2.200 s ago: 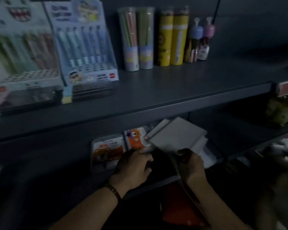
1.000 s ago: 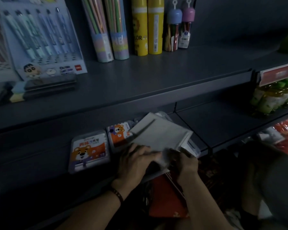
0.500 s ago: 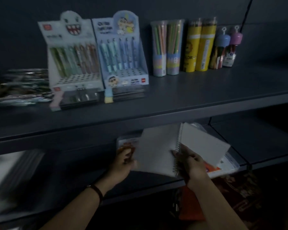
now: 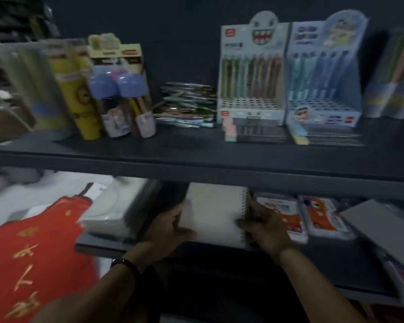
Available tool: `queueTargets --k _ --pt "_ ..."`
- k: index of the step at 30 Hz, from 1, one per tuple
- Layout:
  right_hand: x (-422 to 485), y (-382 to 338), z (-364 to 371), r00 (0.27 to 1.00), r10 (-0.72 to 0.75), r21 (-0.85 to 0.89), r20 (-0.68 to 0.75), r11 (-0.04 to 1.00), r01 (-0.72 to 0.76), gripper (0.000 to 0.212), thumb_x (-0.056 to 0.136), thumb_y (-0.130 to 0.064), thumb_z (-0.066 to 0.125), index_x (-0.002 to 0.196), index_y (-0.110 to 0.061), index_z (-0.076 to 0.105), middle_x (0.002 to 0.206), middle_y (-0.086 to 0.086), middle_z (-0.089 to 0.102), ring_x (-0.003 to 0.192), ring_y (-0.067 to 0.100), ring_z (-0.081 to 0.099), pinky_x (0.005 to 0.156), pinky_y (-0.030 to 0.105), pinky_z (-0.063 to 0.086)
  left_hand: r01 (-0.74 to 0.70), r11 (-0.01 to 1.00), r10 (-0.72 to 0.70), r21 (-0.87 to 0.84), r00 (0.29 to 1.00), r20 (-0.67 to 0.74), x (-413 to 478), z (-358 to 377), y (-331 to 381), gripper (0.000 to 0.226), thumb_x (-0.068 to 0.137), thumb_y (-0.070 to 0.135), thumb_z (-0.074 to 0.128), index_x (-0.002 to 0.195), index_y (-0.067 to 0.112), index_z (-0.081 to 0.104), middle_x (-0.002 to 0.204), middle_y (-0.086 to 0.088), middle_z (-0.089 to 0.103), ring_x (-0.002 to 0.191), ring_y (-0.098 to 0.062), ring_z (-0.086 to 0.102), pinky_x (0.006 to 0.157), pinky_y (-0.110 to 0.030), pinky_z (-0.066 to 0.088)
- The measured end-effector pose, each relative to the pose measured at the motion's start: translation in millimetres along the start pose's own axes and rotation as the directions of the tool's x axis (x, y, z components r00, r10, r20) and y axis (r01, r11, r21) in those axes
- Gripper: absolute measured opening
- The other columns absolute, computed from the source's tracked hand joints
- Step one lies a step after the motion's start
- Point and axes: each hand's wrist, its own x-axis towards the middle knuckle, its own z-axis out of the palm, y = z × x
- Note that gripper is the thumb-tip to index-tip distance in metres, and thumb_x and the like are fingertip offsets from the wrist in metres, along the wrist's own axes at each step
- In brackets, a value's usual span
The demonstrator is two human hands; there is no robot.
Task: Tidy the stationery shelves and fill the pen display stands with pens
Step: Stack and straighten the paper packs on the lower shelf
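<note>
**A:** How many pen display stands are sitting on the upper shelf [image 4: 196, 148]?

**B:** Two. The ghost-faced stand [image 4: 250, 66] and the blue cartoon stand [image 4: 322, 71] are standing side by side towards the right, and they are touching. Each is showing a row of pens, but the blur is keeping me from counting them.

**A:** And what is lying loose?

**B:** One pile of loose pens [image 4: 187, 106] is lying just left of the ghost-faced stand. Further left, two blue-capped holders [image 4: 117, 89] are standing beside some yellow tubes [image 4: 77, 99].

**A:** What is sitting below?

**B:** One spiral notebook [image 4: 215, 213] is sitting at the lower shelf [image 4: 324, 259]. Two orange bear packs [image 4: 278, 213] are lying just right of it.

**A:** What are the hands doing?

**B:** Both are gripping that notebook. The left hand [image 4: 170, 229] is curling round its left edge, with the thumb lying across the cover's near corner. The right hand [image 4: 261, 227] is wrapping round the spiral edge, with the thumb pressing on the cover. I cannot tell whether the notebook is resting on the shelf or hanging just above it.
</note>
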Motion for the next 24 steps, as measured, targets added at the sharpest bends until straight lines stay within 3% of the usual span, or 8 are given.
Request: queueTargets --k 4,7,9,13,16,19,21,24 --pt "13 -2 67 0.989 -0.085 -0.132 0.121 0.986 0.100 0.059 0.091 0.002 0.075 0.129 -0.040 0.063 0.075 -0.009 0.078 0.062 0.005 0.069 0.057 0.024 0.056 0.059 0.985 -0.047 0.164 0.996 -0.080 -6 -65 -14 0.108 0.059 0.033 0.091 0.156 0.030 0.045 0.143 0.011 0.058 0.133 -0.012 0.055 0.107 -0.031 0.051" --pt "28 -1 118 0.987 -0.124 -0.147 0.099 0.979 0.138 0.047 0.092 0.000 0.073 0.127 -0.031 0.070 0.074 -0.003 0.076 0.062 0.007 0.066 0.060 0.031 0.059 0.096 0.980 -0.078 0.172 0.991 -0.111 -3 -106 -26 0.083 0.075 0.012 0.086 0.144 0.043 0.052 0.126 0.008 0.061 0.108 -0.021 0.069 0.085 -0.034 0.061" --pt "41 -4 153 0.990 -0.113 -0.141 0.088 0.982 0.124 0.042 0.090 -0.013 0.075 0.123 -0.039 0.072 0.082 -0.003 0.078 0.071 0.013 0.073 0.070 0.042 0.064 0.091 0.982 -0.066 0.167 0.987 -0.148 -1 -129 -39 0.065 0.085 0.005 0.080 0.131 0.043 0.056 0.109 0.014 0.058 0.096 -0.015 0.067 0.069 -0.020 0.056" --pt "66 -22 218 0.994 -0.084 -0.236 0.069 0.967 0.098 0.041 0.089 -0.021 0.077 0.129 -0.029 0.069 0.088 -0.009 0.077 0.085 0.015 0.074 0.082 0.045 0.063 0.053 0.952 0.018 0.301 0.973 -0.230 6 -170 -68 0.067 0.088 -0.001 0.078 0.145 0.026 0.057 0.124 0.008 0.059 0.123 -0.020 0.059 0.097 -0.022 0.049" --pt "88 -30 258 0.999 -0.030 -0.251 0.019 0.967 0.033 0.024 0.088 -0.025 0.081 0.110 -0.020 0.073 0.095 -0.002 0.075 0.090 0.022 0.072 0.081 0.048 0.064 0.057 0.978 0.012 0.203 0.946 -0.325 12 -196 -98 0.086 0.083 0.002 0.083 0.140 0.057 0.052 0.149 0.000 0.057 0.142 -0.021 0.050 0.118 -0.044 0.043" --pt "119 -19 293 0.994 0.109 -0.200 0.024 0.974 -0.102 0.025 0.086 -0.028 0.083 0.106 -0.014 0.075 0.103 0.006 0.077 0.095 0.027 0.074 0.078 0.051 0.065 -0.021 0.998 -0.005 -0.051 0.883 -0.469 21 -202 -122 0.084 0.082 0.001 0.084 0.128 0.065 0.056 0.152 0.010 0.056 0.145 -0.011 0.048 0.117 -0.044 0.045" --pt "132 -18 310 0.972 0.233 -0.086 0.026 0.969 -0.230 0.042 0.079 -0.028 0.087 0.117 -0.015 0.074 0.118 0.009 0.075 0.105 0.031 0.073 0.087 0.052 0.064 -0.029 0.977 -0.090 -0.213 0.844 -0.529 24 -200 -130 0.080 0.080 0.000 0.087 0.131 0.054 0.059 0.144 0.021 0.057 0.134 0.001 0.055 0.103 -0.030 0.054" --pt "128 -25 322 0.935 0.346 -0.023 0.083 0.938 -0.345 0.017 0.084 -0.006 0.083 0.097 -0.014 0.073 0.097 0.011 0.075 0.080 0.027 0.072 0.075 0.044 0.064 0.127 0.991 -0.131 -0.036 0.902 -0.412 25 -195 -151 0.092 0.073 0.017 0.095 0.148 0.046 0.050 0.155 0.004 0.047 0.142 -0.012 0.045 0.116 -0.037 0.042"
